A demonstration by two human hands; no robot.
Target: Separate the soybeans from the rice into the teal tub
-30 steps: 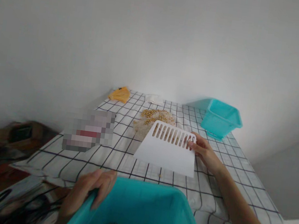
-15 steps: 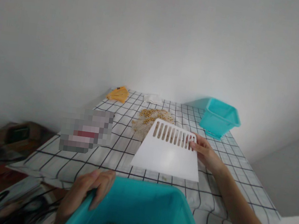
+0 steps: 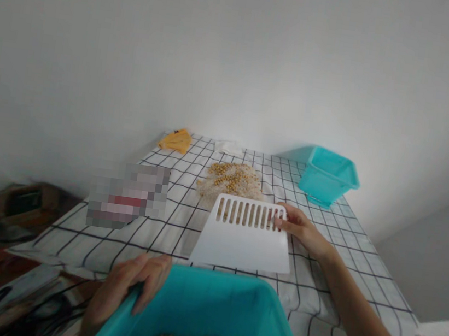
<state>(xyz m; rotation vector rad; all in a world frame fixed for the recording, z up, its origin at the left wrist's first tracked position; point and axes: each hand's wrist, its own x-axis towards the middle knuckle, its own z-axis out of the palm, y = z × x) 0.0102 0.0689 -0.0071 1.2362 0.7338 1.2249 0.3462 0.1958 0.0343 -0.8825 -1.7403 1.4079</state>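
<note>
The left hand curls its fingers over the near tub; beyond that tub, the right hand pinches a slotted white plate between thumb and fingers.

Turquoise bin, white panel, golden beans, white tablecloth with black grid

No readable text, label, brand, number or sign.
A small dark mark sits at the upper edge of the yellow item at the far left corner of the surface, too small and soft to tell whether it is lettering. Nearer, on the surface's left side, a pixelated item carries a red band across its middle; the coarse blocks hide any print there.
</note>
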